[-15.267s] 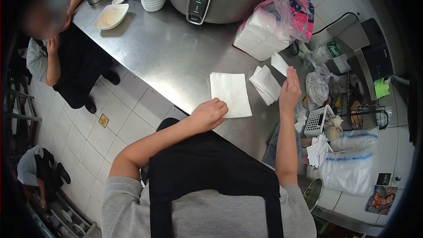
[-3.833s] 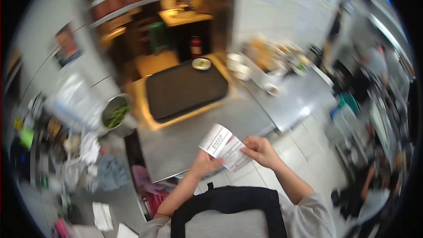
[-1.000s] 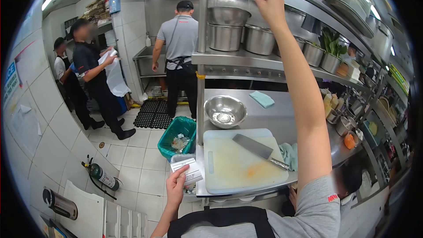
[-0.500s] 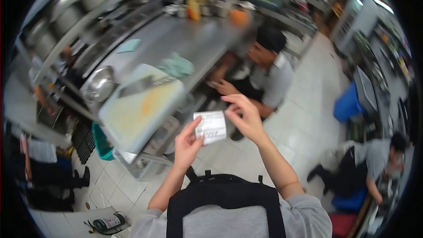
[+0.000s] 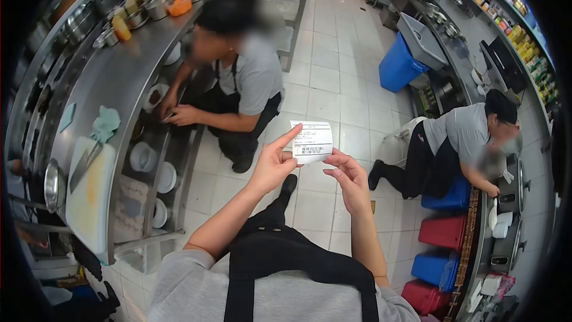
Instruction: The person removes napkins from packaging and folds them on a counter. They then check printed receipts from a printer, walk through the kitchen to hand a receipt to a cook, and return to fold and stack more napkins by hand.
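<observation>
You're holding a printed receipt [image 5: 313, 136] — not yet set down.
Left hand [image 5: 271, 163] pinching it; right hand [image 5: 353, 186] flanking its corner, fingers parted.

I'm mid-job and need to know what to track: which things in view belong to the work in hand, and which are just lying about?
In hand:
- printed order slip, held by the left hand
- right hand, fingertips near the slip's lower right corner

Lying about:
- cleaver, on the cutting board
- crumpled green cloth
- steel bowl
</observation>
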The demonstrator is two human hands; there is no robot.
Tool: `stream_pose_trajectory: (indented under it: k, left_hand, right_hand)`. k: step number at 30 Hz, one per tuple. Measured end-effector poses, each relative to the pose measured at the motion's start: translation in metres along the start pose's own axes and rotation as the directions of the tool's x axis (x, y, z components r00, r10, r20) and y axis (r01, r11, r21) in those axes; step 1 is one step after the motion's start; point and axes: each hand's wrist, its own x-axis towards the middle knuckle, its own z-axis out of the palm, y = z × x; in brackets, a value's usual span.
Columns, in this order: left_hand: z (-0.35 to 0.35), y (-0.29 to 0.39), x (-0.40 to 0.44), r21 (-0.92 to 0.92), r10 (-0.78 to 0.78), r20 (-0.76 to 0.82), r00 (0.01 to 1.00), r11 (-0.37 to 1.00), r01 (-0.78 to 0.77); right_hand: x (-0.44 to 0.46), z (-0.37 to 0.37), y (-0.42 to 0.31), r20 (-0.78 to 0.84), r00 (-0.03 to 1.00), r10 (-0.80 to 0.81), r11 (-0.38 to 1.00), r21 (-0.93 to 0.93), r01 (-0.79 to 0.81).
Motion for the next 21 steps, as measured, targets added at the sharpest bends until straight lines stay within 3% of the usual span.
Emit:
stream_pose_trajectory:
  k: [1, 5, 7, 9, 11, 13, 14, 16, 18, 21]
  left_hand:
    - [0.004, -0.007, 0.02, 0.006, 0.003, 0.01, 1.0, 1.0, -0.003]
    - [0.019, -0.046, 0.109, -0.027, 0.011, -0.023, 1.0, 1.0, -0.012]
    - [0.032, -0.068, 0.165, 0.004, -0.003, 0.011, 1.0, 1.0, 0.003]
    - [0.056, -0.08, 0.208, -0.048, -0.068, 0.043, 0.997, 0.996, 0.07]
    - [0.082, -0.094, 0.252, -0.077, -0.12, 0.103, 0.987, 0.989, 0.128]
    - [0.108, -0.101, 0.296, 0.064, -0.14, 0.349, 0.927, 0.99, 0.126]
    - [0.12, -0.103, 0.317, 0.084, -0.142, 0.362, 0.921, 0.989, 0.119]
    - [0.14, -0.109, 0.355, 0.242, -0.205, 0.567, 0.798, 0.967, 0.077]
    - [0.156, -0.123, 0.395, 0.256, -0.2, 0.569, 0.798, 0.965, 0.059]
    - [0.164, -0.158, 0.46, 0.278, -0.258, 0.553, 0.793, 0.954, 0.116]
  right_hand:
    - [0.017, -0.014, 0.0, 0.008, 1.0, -0.005, 0.997, 0.082, 0.005]
    - [0.092, -0.081, 0.003, 0.037, 0.998, -0.046, 0.999, 0.003, 0.046]
    - [0.131, -0.117, 0.005, 0.035, 0.995, 0.092, 0.993, 0.065, -0.094]
    - [0.156, -0.154, -0.008, -0.009, 0.993, 0.119, 0.991, 0.056, -0.118]
    - [0.175, -0.2, -0.023, -0.117, 0.99, 0.084, 0.996, 0.016, -0.083]
    - [0.186, -0.25, -0.037, -0.212, 0.976, 0.058, 0.998, 0.018, -0.055]
    - [0.189, -0.274, -0.037, -0.268, 0.962, 0.046, 0.999, 0.02, -0.042]
    - [0.189, -0.318, -0.028, -0.323, 0.944, 0.072, 0.997, 0.05, -0.059]
    - [0.196, -0.346, -0.02, -0.384, 0.911, 0.151, 0.986, 0.125, -0.111]
    - [0.224, -0.391, 0.01, -0.341, 0.903, 0.26, 0.96, 0.195, -0.203]
